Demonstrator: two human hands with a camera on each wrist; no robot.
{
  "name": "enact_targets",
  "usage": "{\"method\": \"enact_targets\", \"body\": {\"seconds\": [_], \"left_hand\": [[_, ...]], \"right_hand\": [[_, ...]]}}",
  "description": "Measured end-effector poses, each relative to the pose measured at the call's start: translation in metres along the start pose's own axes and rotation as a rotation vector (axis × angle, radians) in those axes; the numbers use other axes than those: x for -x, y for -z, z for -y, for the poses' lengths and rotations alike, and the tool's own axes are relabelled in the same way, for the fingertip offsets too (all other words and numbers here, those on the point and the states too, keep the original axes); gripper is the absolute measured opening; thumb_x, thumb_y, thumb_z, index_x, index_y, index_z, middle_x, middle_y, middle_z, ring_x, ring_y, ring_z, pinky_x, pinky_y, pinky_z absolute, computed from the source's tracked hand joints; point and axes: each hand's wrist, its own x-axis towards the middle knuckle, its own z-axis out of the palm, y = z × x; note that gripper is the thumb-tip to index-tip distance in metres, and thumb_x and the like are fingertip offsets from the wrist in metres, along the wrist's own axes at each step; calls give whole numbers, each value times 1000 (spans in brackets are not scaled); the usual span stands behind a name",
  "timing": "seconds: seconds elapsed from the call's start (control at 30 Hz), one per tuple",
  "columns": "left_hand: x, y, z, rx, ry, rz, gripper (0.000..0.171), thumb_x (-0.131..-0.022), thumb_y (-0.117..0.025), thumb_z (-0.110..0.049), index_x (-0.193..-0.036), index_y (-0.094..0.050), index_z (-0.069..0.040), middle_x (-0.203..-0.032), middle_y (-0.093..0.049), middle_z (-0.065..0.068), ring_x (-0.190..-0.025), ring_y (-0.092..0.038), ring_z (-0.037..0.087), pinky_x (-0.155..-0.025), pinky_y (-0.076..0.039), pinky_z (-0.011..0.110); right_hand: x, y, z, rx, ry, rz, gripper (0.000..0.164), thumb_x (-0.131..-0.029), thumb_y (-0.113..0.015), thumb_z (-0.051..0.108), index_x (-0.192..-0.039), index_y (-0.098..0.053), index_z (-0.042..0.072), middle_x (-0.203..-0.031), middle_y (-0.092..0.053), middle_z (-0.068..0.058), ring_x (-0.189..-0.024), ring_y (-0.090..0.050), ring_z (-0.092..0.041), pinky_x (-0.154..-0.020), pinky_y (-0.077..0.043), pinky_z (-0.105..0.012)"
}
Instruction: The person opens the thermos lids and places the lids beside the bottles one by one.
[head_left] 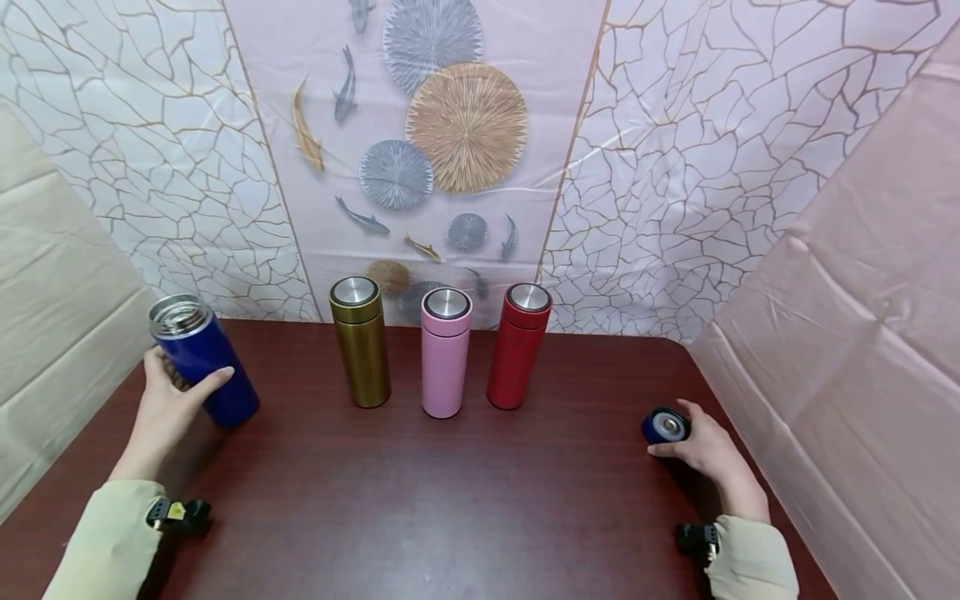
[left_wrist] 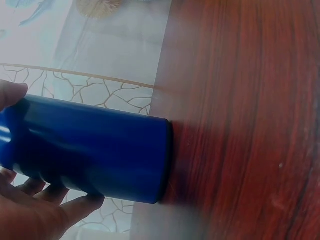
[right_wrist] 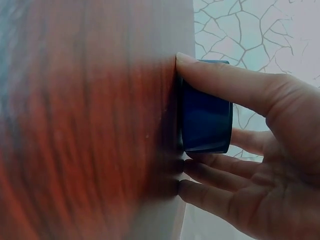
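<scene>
At the left of the table, my left hand (head_left: pixel 168 408) grips an uncapped blue thermos bottle (head_left: pixel 206 367) around its side, thumb in front and fingers behind. Its steel mouth shows at the top, and in the left wrist view the base of the blue bottle (left_wrist: pixel 110 150) meets the tabletop. Far to the right, my right hand (head_left: pixel 708 450) holds a blue lid (head_left: pixel 666 426) between thumb and fingers, its pale inner side facing up. The right wrist view has the lid (right_wrist: pixel 206 117) right at the table surface, fingertips beside it.
Three capped thermos bottles stand upright in a row near the back edge: gold (head_left: pixel 363 350), pink (head_left: pixel 446 358) and red (head_left: pixel 517 350). The dark red wooden table (head_left: pixel 450 500) is bordered by a patterned cloth backdrop (head_left: pixel 660 208) behind and plain cloth at both sides.
</scene>
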Motion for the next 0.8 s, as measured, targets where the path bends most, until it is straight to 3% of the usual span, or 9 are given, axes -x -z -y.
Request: {"method": "enact_targets", "body": {"seconds": [0.37, 0.6, 0.8], "left_hand": [[1, -1, 2, 13, -20, 8, 69, -95, -70, -32, -142, -19, -32, -148, -36, 20, -133, -40, 13, -102, -34, 17], [2, -1, 1, 26, -12, 7, 71, -95, -70, -32, -143, -17, -33, -150, -33, 20, -136, -37, 14, -115, -28, 34], [-1, 2, 2, 8, -10, 24, 77, -95, -69, -34, -148, -13, -29, -153, -31, 23, -139, -34, 21, -115, -27, 40]], "right_hand": [[-1, 0, -1, 2, 14, -13, 107, -70, -90, 32, -145, -30, -15, -134, -42, -47, -121, -43, -60, -100, -36, -66], [-1, 0, -2, 3, 14, -11, 107, -70, -90, 33, -145, -30, -14, -134, -42, -46, -121, -43, -60, -101, -35, -66], [-1, -1, 0, 8, 9, 0, 106, -71, -89, 33, -146, -30, -14, -135, -41, -46, -122, -42, -60, -101, -35, -67]]}}
